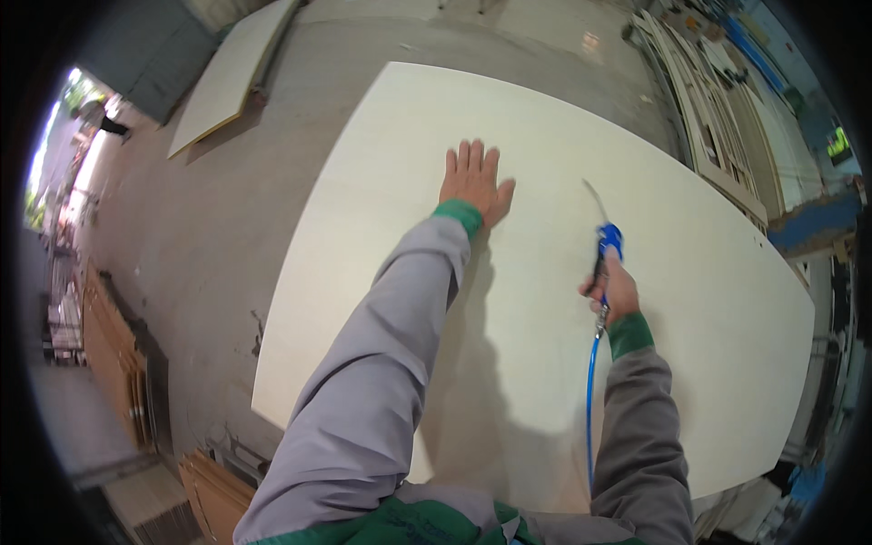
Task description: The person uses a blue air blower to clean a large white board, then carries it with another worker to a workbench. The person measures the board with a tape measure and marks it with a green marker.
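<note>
A large cream-white board [381, 173] spreads out in front of me, its edges bent by the lens. My left hand [474, 182] lies on the board with palm down and fingers extended, near its upper middle. To the right, my right hand [618, 289] is wrapped round a blue air blow gun [609, 238] with a black lever. The gun's thin metal nozzle points up and slightly left over the board. From its metal fitting a blue air hose [590, 400] runs back toward me, beside my right forearm. Both arms wear grey sleeves with green cuffs.
Another pale board [227, 82] stands off at the upper left on the grey floor [218, 245]. Stacks of panels and strips [708, 118] line the right side. Brown cardboard sheets [113, 354] lean at the left. A distant person [98, 116] is by the bright doorway.
</note>
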Available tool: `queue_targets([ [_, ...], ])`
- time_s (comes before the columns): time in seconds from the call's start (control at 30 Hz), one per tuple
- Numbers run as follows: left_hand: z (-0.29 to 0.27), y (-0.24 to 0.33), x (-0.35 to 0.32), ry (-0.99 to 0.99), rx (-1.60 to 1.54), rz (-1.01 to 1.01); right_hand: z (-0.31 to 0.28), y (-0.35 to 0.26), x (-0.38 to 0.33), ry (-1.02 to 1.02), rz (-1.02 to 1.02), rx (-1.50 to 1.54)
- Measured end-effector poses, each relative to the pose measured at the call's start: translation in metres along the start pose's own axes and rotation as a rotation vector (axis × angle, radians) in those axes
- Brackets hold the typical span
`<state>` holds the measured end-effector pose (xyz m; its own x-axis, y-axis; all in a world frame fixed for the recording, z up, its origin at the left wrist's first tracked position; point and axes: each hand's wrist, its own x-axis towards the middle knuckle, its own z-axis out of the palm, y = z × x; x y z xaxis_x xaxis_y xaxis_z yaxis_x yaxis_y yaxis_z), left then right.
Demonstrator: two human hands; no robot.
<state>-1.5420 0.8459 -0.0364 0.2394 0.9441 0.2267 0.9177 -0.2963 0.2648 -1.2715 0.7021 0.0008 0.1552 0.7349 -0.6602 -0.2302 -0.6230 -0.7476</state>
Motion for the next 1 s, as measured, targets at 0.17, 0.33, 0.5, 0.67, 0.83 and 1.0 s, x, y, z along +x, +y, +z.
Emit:
queue_targets([
  [0.17,0.042,-0.005,0.131,0.017,0.015,0.082,0.058,-0.035,0.039,0.004,-0.054,-0.177],
  [0.33,0.054,-0.097,0.222,-0.102,0.211,-0.044,0.075,-0.047,0.032,0.064,-0.018,-0.253],
  [0.5,0.007,-0.231,0.218,0.028,0.166,-0.580,0.075,-0.048,0.035,0.101,-0.042,-0.226],
  [0.67,-0.012,-0.251,0.177,-0.071,-0.013,-0.726,0.067,-0.045,0.040,0.043,-0.073,-0.284],
  [0.83,0.003,-0.127,0.063,0.059,0.196,0.083,0.061,-0.065,0.045,0.007,-0.048,-0.488],
  [1.0,-0.059,-0.028,-0.159,-0.296,-0.352,0.629,0.062,-0.050,0.011,-0.259,-0.025,-0.768],
])
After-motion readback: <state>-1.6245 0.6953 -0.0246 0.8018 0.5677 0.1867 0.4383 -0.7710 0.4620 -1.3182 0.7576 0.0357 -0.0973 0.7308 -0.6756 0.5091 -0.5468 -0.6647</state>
